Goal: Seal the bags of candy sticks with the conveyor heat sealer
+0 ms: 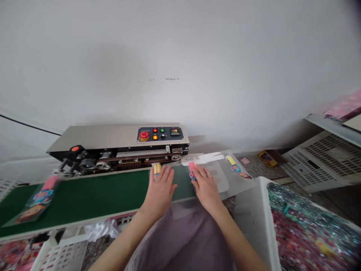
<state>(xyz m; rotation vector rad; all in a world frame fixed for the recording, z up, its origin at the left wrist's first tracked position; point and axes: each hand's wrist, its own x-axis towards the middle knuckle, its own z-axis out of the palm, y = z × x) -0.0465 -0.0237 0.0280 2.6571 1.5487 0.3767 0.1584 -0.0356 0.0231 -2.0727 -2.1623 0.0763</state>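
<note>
My left hand point(160, 186) lies flat, fingers stretched, over a clear packet with a yellow striped top point(156, 169) at the right end of the green conveyor belt point(104, 194). To its right my right hand point(206, 184) rests with fingers spread on a packet with a pink top point(192, 167), on the clear plastic sheet. Both packets are partly hidden under the hands. Farther right on the sheet lies another packet with a yellow top point(231, 161). A pink-topped clear packet point(43, 195) with a cartoon figure lies at the belt's left.
A band sealing machine point(104, 137) with rollers and a lit control panel point(160, 134) stands behind the belt, against the wall. At the lower right a white foam box point(266, 210) holds many shiny packets. A grey plastic crate point(316, 162) sits behind it. White baskets point(66, 256) are below the belt.
</note>
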